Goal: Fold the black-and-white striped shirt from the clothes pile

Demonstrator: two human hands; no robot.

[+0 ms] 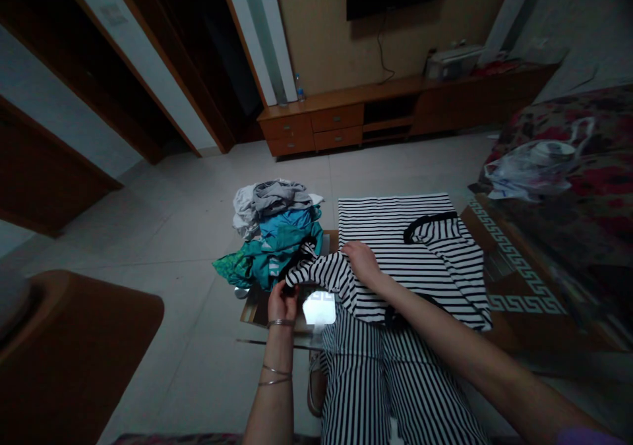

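Observation:
A black-and-white striped T-shirt (390, 231) lies spread on the glass table, its neckline toward me. One sleeve (435, 231) with a black cuff is folded over the body at the right. The other sleeve stretches out to the left, where my left hand (283, 308) grips it by the black cuff. My right hand (363, 266) is at the shirt's left edge, its fingers closed on the fabric there; the fingertips are partly hidden. Just beyond my left hand sits a pile of clothes (287, 234) in teal, blue, grey and white, touching the stretched sleeve.
The glass table (524, 303) has a Greek-key border. At right, a plastic bag (534, 168) with a round container rests by the flowered sofa (603, 175). A brown armrest (99, 339) stands at left. The wooden TV cabinet (341, 125) runs along the wall.

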